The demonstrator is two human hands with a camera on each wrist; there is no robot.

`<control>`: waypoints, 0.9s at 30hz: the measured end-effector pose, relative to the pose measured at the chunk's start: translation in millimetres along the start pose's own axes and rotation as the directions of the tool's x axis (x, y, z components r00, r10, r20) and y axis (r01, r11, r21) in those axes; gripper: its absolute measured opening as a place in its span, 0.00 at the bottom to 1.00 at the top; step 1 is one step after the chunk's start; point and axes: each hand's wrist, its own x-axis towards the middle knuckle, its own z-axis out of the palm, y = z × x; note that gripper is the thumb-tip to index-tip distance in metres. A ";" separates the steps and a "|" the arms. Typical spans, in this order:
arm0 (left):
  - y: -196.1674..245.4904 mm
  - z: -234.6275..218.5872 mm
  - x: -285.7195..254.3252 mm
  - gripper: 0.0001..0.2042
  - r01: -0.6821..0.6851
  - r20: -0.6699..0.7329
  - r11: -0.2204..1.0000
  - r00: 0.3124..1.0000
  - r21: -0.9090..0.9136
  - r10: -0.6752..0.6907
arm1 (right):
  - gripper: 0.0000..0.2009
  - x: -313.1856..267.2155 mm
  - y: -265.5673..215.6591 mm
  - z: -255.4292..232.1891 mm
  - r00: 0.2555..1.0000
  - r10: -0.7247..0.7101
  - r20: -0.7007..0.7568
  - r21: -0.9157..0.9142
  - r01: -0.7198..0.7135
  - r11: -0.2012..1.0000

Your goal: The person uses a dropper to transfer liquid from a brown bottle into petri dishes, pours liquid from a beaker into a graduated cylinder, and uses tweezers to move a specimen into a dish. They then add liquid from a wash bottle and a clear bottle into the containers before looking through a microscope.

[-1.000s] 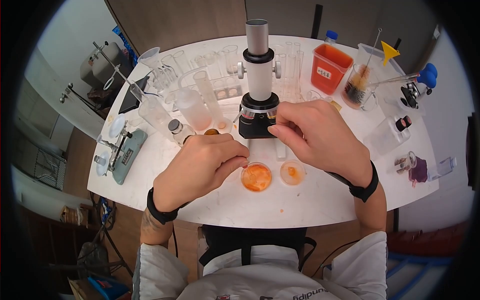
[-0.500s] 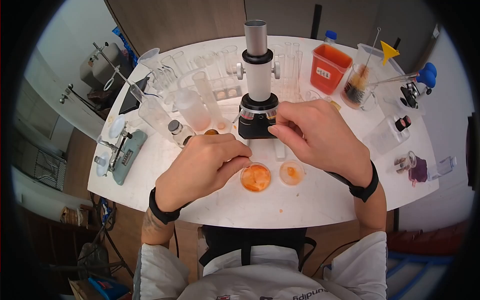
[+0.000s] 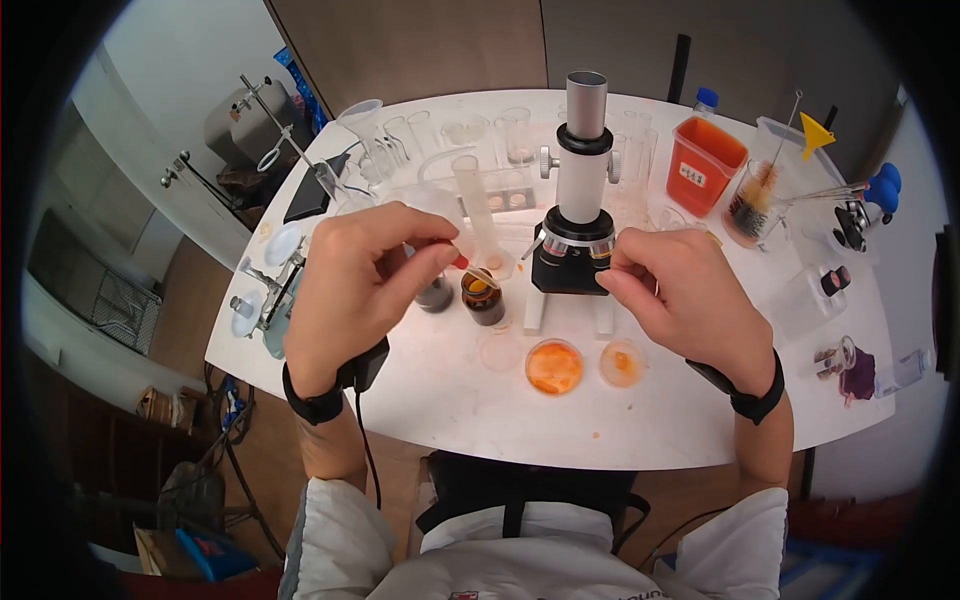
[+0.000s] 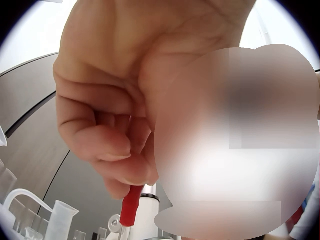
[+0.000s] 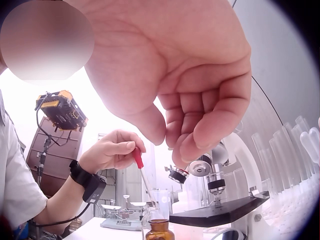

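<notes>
My left hand (image 3: 350, 290) pinches the red rubber bulb of a glass dropper (image 5: 138, 157) between thumb and fingers. In the head view, the dropper's glass stem slants over the mouth of a brown glass bottle (image 3: 484, 308). My right hand (image 3: 695, 300) stays at the right edge of the black microscope stage (image 3: 572, 275), its fingers curled and thumb near the index fingertip; I cannot tell whether something thin sits between them. In front of the microscope (image 3: 582, 185) lie a dish of orange material (image 3: 554, 367) and a smaller dish with an orange lump (image 3: 623, 363).
A clear round dish (image 3: 502, 350) lies left of the orange one. Behind the left hand stand a tall plastic cylinder (image 3: 478, 205) and other glassware. A balance (image 3: 278, 320) is at the left, a red box (image 3: 705, 165) and a yellow funnel (image 3: 816, 135) at the back right.
My left hand has lifted from beside the orange dish and moved left and up, bringing the dropper over the brown bottle. The head view has shifted; my right hand keeps its place by the stage.
</notes>
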 end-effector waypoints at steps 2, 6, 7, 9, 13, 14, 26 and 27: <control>-4.8 -3.4 3.1 0.06 -0.004 -0.004 1.000 1.000 0.026 0.004 | 0.11 0.8 -0.7 -0.2 1.000 0.018 0.008 0.000 -0.018 1.000; -9.6 -3.5 5.3 0.06 0.008 0.000 0.998 1.000 0.055 -0.008 | 0.11 0.5 1.1 0.3 0.999 0.033 0.016 -0.025 -0.033 0.999; -10.6 -1.6 5.9 0.06 0.005 -0.005 0.999 1.000 0.051 -0.005 | 0.11 0.3 1.5 0.3 0.999 0.041 0.021 -0.028 -0.041 0.999; -12.2 1.6 8.2 0.06 -0.008 0.005 0.998 1.000 0.063 0.007 | 0.10 0.0 2.2 1.0 0.999 0.044 0.023 -0.033 -0.043 0.999; -8.0 7.7 12.8 0.06 0.016 0.054 0.993 0.998 0.115 -0.022 | 0.10 0.6 2.1 0.6 0.998 0.050 0.030 -0.038 -0.049 0.998; -8.7 9.7 13.4 0.06 0.022 0.066 0.995 0.997 0.102 -0.029 | 0.11 0.7 1.9 0.0 0.998 0.059 0.038 -0.040 -0.057 0.998; -30.7 36.5 13.9 0.06 -0.010 0.150 0.996 0.989 0.083 -0.003 | 0.10 1.1 1.2 -3.9 0.991 0.088 0.097 -0.076 -0.081 0.994; -31.0 37.2 13.7 0.06 -0.013 0.150 0.997 0.989 0.081 0.001 | 0.10 0.9 2.0 -3.0 0.993 0.079 0.083 -0.072 -0.073 0.995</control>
